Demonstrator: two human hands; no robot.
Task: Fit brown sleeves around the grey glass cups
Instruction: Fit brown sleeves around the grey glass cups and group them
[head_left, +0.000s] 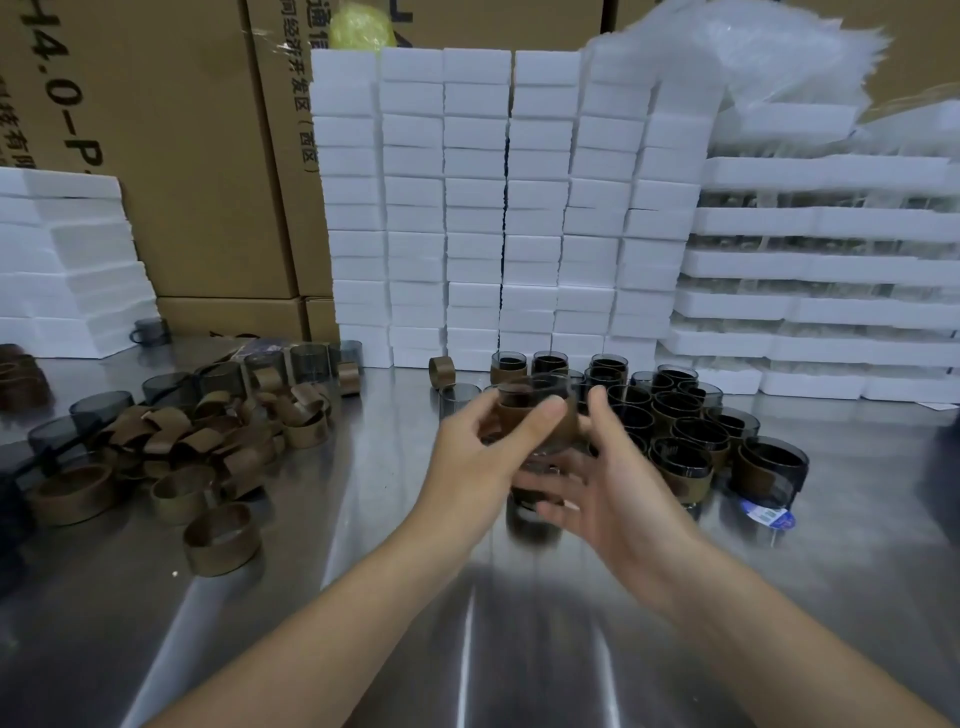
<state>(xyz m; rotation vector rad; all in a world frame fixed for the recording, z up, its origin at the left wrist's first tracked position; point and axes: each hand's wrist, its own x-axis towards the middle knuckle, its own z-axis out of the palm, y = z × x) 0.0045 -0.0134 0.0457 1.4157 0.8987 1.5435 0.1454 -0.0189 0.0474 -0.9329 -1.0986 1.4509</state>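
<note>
Head view: left hand pinches a blurred, brown-sleeved round glass cup; right hand spread beside it.

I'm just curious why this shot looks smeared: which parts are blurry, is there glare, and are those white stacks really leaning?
Head view: the left hand, the right hand and the sleeved cup between them are motion-blurred. Head view: bright glare streaks run down the steel table near the bottom. Head view: the white foam stacks look sharp, but bow outward, probably from the wide-angle lens.
</note>
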